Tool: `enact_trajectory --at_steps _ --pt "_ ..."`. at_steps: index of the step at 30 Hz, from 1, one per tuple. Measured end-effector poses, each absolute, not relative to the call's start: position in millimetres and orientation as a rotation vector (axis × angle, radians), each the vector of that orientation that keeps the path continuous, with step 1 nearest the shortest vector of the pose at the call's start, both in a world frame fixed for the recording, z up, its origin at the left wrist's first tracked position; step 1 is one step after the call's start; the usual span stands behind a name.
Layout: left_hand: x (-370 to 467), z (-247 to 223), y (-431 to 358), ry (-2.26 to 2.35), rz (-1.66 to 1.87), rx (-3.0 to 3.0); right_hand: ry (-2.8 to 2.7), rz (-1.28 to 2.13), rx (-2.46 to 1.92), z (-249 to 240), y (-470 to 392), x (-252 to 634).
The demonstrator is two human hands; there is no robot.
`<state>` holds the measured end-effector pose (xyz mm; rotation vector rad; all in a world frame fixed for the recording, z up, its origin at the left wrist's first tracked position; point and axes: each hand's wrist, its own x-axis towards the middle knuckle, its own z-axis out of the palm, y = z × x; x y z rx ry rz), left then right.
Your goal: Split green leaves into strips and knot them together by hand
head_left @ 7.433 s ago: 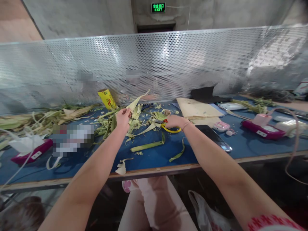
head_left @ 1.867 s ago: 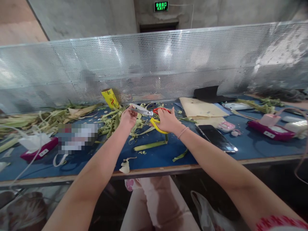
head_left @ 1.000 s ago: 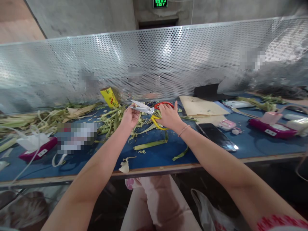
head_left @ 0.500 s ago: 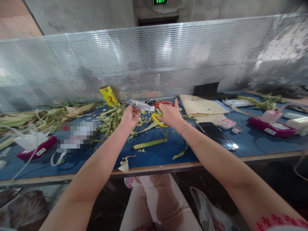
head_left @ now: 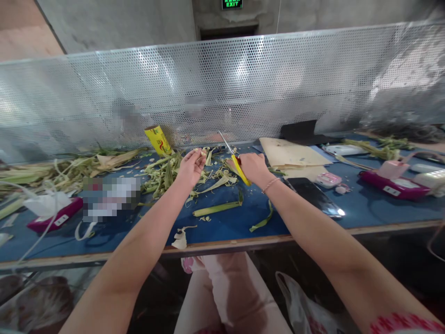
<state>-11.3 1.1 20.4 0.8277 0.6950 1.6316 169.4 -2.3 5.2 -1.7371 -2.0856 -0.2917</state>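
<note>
Head view. Left hand [head_left: 191, 166]: grip narrow, fingertips pinched on a small pale piece [head_left: 202, 152], its exact nature too small to tell; raised above the left of the blue counter [head_left: 222, 232], near the heap of husk strips [head_left: 160, 178]. Right hand [head_left: 254, 167]: grip closed around the yellow-handled scissors [head_left: 238, 168], blades angled up and away toward the perforated screen [head_left: 239, 93], apart from the pale piece; blade gap not clear, seen nearly edge-on. Below and between: loose husk scraps [head_left: 222, 178]. Nearer the front edge: one green stalk piece [head_left: 217, 209], lying flat, touched by neither hand.

For good handling, by judgement: pinch the pale piece near its edge, leaving the rest exposed; turn it with the left fingers rather than twisting the right wrist; bring the blades in clear of those fingertips; snip lightly, over the scraps.
</note>
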Motion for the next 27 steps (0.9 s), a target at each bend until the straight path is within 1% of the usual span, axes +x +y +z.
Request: enact_trajectory --at_steps 2,5,8,10,12,19,21,27 --pt "-10.4 18.5 0.3 0.702 1.625 0.913 -2.08 -0.274 -1.769 3.6 0.4 174.8" --pt "-9.0 15.2 -0.8 0.684 1.602 1.038 -2.183 -0.133 -1.717 -0.1 6.7 179.8" --pt "-7.6 11.3 -1.0 0.663 1.58 1.114 -2.255 -0.022 -1.448 -1.2 10.7 176.4" --pt "-6.4 8.9 -0.8 0.655 1.569 1.151 -2.18 -0.012 -1.18 0.3 10.3 169.7" --pt "-4.9 7.3 -0.9 0.658 1.564 1.173 -2.068 0.054 -1.002 2.1 8.3 161.9" --pt "0.7 5.0 -4.8 0.665 1.526 1.206 -1.9 0.303 -0.835 -4.6 6.0 146.3" --pt "2.1 4.0 -6.0 0.665 1.512 1.214 -1.879 0.291 -0.817 -6.1 5.2 145.4" --pt "5.4 3.3 -8.4 0.636 1.539 1.229 -1.867 0.098 -0.779 -3.3 -1.3 144.8"
